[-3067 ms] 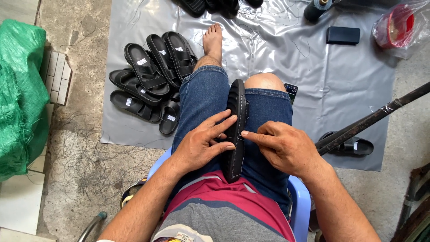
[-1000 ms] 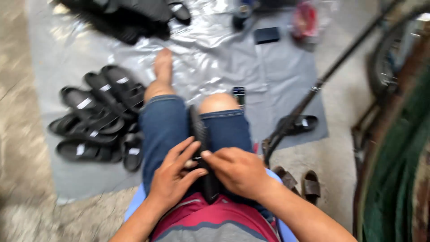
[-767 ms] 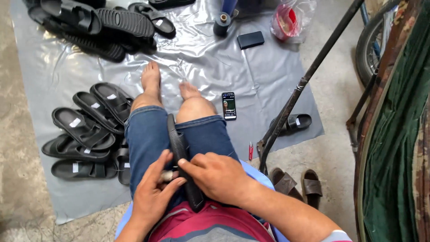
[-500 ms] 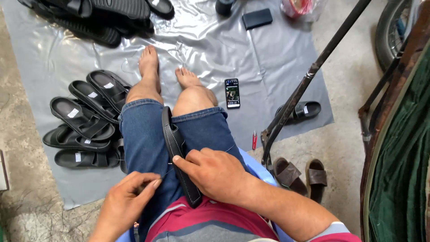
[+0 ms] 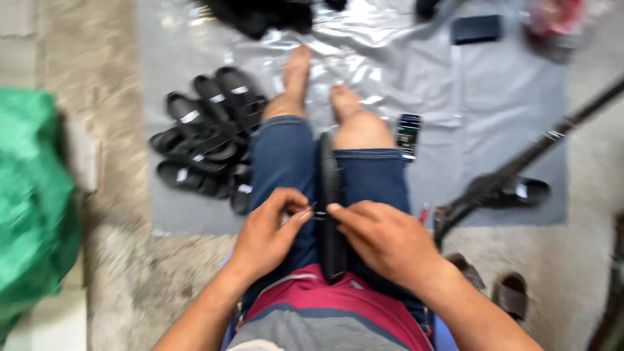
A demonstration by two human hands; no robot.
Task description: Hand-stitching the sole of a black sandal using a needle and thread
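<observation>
Both hands are seen over the lap, each grip partly closed. The left hand (image 5: 266,231) is held with thumb and forefinger pinched together on a thin, needle-like item (image 5: 313,212) that is too small and blurred to be named for certain. The right hand (image 5: 387,240) is laid flat on the side of a black sandal sole (image 5: 330,201), fingers together and pressed against it, with the forefinger tip set at the sole's edge just beside the pinched item. The sole is stood on its edge between the thighs, running lengthwise along the lap from the waist toward the knees.

On the floor a grey plastic sheet (image 5: 494,110) is spread, and the bare feet are rested on it. Near the sheet's left edge a heap of black sandals (image 5: 208,140) is stacked, touching one another. A phone (image 5: 408,135) is lain just beside the right knee, and a dark flat case (image 5: 478,28) is placed near the far edge. A single sandal (image 5: 520,192) is seen at the sheet's right edge, under a dark pole (image 5: 526,162). A green sack (image 5: 32,201) is set off the sheet at far left; its contents cannot be seen.
</observation>
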